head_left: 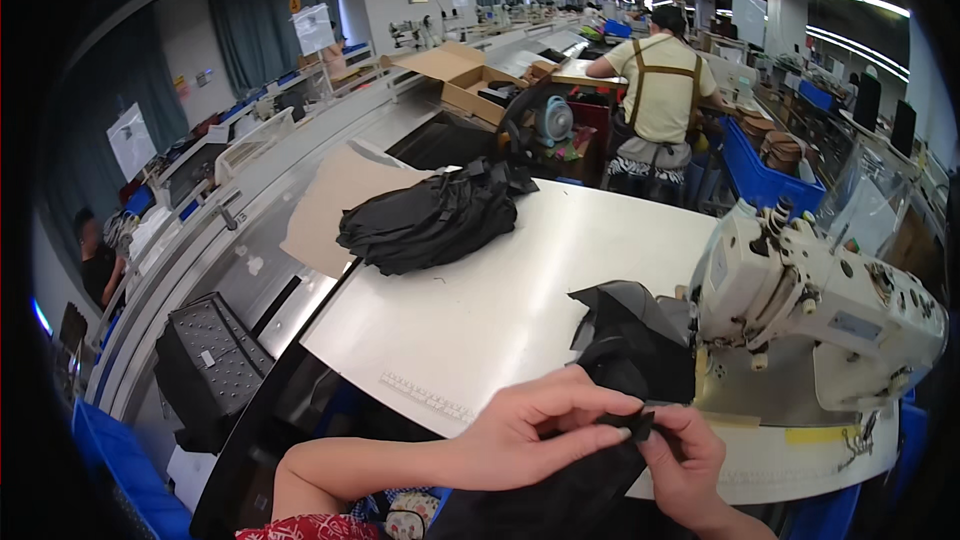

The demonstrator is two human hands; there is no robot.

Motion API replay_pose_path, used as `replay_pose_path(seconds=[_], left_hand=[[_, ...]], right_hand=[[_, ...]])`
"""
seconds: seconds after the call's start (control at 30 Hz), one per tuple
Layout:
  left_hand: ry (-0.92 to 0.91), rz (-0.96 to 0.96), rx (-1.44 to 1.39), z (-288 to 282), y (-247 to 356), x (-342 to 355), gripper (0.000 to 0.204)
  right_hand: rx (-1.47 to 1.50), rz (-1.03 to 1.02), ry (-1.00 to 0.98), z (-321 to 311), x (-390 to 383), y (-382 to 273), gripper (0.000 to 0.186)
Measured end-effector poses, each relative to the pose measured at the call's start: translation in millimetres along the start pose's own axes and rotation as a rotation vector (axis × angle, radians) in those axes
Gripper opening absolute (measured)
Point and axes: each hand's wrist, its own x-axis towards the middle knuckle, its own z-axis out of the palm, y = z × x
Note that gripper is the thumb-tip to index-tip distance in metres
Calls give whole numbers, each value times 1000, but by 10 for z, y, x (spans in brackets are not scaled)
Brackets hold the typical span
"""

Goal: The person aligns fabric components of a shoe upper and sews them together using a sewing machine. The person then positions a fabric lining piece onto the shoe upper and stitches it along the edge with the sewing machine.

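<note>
Both of my hands pinch a piece of black fabric (630, 365) at the front of the white sewing table (440, 330). My left hand (545, 428) grips the cloth's edge between thumb and fingers. Close beside it, my right hand (688, 460) is closed on the same edge. The fabric runs back over the table to the sewing machine (820, 300) on the right, and more dark cloth hangs below my hands. Whether its far part lies under the needle is hidden.
A heap of black fabric (435, 215) lies at the table's far left, by a sheet of brown cardboard (335, 205). Left of the table is a black studded piece (210, 355). Beyond are an open carton (475, 85), a seated person (660, 85) and a blue crate (765, 170).
</note>
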Motion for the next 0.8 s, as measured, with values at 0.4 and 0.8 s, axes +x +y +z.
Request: replay_pose_path(seconds=[0.4, 0.8], left_hand=[[28, 415, 594, -3, -91, -40, 23], [64, 207, 788, 195, -4, -228, 33]], right_hand=[[-260, -99, -57, 15, -49, -108, 11], [-364, -243, -132, -16, -181, -115, 16]])
